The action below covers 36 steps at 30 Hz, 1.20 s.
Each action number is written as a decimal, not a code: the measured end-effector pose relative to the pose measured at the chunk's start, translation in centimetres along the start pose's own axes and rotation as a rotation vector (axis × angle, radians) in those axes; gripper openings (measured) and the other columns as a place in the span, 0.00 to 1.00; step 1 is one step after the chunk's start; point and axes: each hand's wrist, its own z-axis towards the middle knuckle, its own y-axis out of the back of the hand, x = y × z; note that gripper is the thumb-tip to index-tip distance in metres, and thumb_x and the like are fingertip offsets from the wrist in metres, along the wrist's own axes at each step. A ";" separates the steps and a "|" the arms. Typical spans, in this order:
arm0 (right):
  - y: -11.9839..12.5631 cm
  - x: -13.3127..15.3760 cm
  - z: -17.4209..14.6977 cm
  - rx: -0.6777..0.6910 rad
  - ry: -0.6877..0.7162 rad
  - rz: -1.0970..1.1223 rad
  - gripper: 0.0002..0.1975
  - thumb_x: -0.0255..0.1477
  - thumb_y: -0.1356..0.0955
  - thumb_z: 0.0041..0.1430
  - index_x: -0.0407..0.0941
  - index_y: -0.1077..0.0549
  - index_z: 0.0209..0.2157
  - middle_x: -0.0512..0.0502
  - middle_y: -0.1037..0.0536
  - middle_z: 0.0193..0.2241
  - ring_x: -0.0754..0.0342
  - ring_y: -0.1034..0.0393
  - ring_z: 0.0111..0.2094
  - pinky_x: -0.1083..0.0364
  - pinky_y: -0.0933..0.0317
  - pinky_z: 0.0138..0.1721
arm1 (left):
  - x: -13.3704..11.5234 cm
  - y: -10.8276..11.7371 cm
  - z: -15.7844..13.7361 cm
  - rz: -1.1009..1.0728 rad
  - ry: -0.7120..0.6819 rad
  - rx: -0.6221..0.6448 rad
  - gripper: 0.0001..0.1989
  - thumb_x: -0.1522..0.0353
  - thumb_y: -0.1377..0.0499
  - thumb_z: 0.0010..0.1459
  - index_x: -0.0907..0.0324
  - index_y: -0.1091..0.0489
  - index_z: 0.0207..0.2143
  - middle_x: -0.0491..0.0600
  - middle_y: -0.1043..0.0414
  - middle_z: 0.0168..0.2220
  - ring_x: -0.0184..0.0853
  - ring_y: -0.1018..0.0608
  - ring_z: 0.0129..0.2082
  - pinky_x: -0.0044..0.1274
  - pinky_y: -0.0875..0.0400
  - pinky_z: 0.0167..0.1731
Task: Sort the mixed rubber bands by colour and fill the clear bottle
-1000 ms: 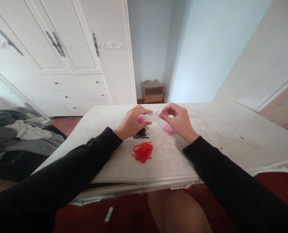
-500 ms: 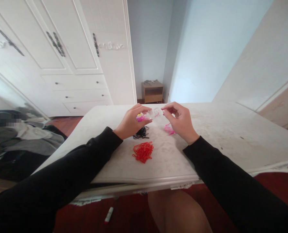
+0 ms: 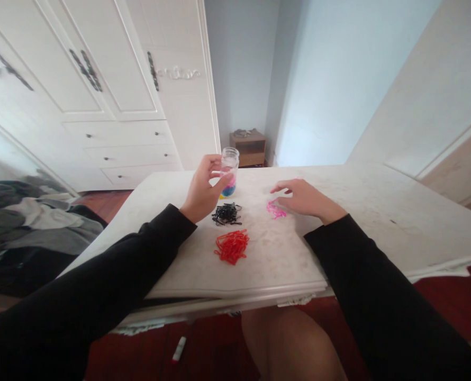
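Note:
My left hand (image 3: 204, 189) is closed round a clear jar (image 3: 230, 161), which stands upright with its mouth open. Pink and blue small pieces show through the jar's lower wall, and a bit of yellow shows by its base. My right hand (image 3: 305, 198) hovers with fingers apart over a small pile of pink elastic bands (image 3: 275, 210); I see nothing held in it. Nearer to me lie a heap of black elastic bands (image 3: 226, 214) and, in front of that, a heap of red elastic bands (image 3: 232, 246).
The things lie on a white table (image 3: 362, 227) with a worn front edge. A pile of clothes (image 3: 48, 227) is at the left. Beyond stand a white wardrobe (image 3: 112, 95) and a small wooden nightstand (image 3: 248, 149). A white marker-like tube (image 3: 179, 349) lies on the red floor.
The jar has gone from tilted sideways between both hands to upright in my left hand. My right hand has left its mouth and moved down and right to the pink bands.

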 end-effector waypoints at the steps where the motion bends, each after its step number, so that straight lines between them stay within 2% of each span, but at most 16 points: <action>1: 0.1 0.0 -0.2 0.053 0.011 0.010 0.11 0.24 0.27 0.50 0.47 0.17 0.38 0.43 0.15 0.41 0.45 0.21 0.42 0.47 0.30 0.46 | 0.0 0.0 0.0 0.006 0.005 0.006 0.15 0.66 0.38 0.61 0.54 0.38 0.48 0.51 0.23 0.44 0.36 0.19 0.44 0.30 0.22 0.42; 5: 1.0 0.2 -0.9 0.236 0.015 0.079 0.14 0.32 0.25 0.52 0.48 0.17 0.43 0.43 0.15 0.45 0.43 0.21 0.44 0.47 0.30 0.47 | -0.3 0.1 -0.1 0.050 0.006 0.012 0.15 0.66 0.39 0.62 0.54 0.38 0.49 0.50 0.24 0.45 0.35 0.20 0.44 0.30 0.22 0.42; 9: 1.8 0.2 -1.3 0.293 0.027 0.121 0.20 0.31 0.21 0.45 0.49 0.17 0.44 0.45 0.15 0.44 0.44 0.21 0.43 0.49 0.30 0.45 | -0.8 0.1 -0.2 0.087 -0.041 0.010 0.16 0.66 0.38 0.61 0.55 0.36 0.49 0.51 0.25 0.45 0.36 0.20 0.45 0.32 0.23 0.44; 18: 1.3 1.0 -1.0 0.322 -0.046 0.082 0.04 0.24 0.28 0.50 0.44 0.21 0.31 0.48 0.18 0.31 0.51 0.25 0.34 0.54 0.35 0.38 | -1.1 -0.1 -0.4 0.128 -0.097 0.023 0.16 0.67 0.37 0.59 0.56 0.34 0.49 0.49 0.23 0.44 0.35 0.20 0.42 0.30 0.24 0.42; 21: 1.0 1.0 -0.9 0.253 -0.022 0.126 0.01 0.26 0.29 0.53 0.45 0.25 0.29 0.48 0.21 0.29 0.52 0.26 0.33 0.53 0.36 0.37 | -1.2 0.0 -0.4 0.208 -0.131 0.044 0.16 0.69 0.37 0.59 0.57 0.33 0.49 0.50 0.23 0.46 0.35 0.21 0.43 0.31 0.25 0.44; 25: 0.6 0.9 -0.8 0.048 0.000 0.284 0.08 0.33 0.27 0.56 0.45 0.29 0.32 0.48 0.24 0.31 0.53 0.28 0.33 0.53 0.35 0.36 | -1.2 0.1 -0.5 0.294 -0.159 0.118 0.15 0.71 0.37 0.59 0.58 0.31 0.48 0.51 0.24 0.47 0.37 0.22 0.45 0.32 0.27 0.47; 31: -0.5 1.7 -0.5 -0.044 -0.014 0.612 0.19 0.43 0.24 0.54 0.47 0.32 0.36 0.52 0.26 0.29 0.54 0.26 0.29 0.53 0.33 0.33 | -1.8 0.0 -0.9 0.417 -0.111 0.305 0.14 0.71 0.36 0.60 0.58 0.29 0.49 0.52 0.23 0.48 0.42 0.23 0.49 0.36 0.30 0.52; 36: -0.8 3.0 -0.4 -0.177 -0.005 0.625 0.24 0.47 0.20 0.48 0.47 0.31 0.31 0.52 0.25 0.24 0.55 0.28 0.28 0.53 0.33 0.32 | -2.3 -0.2 -1.0 0.484 -0.079 0.396 0.14 0.69 0.36 0.62 0.56 0.29 0.50 0.54 0.23 0.51 0.45 0.24 0.53 0.40 0.34 0.56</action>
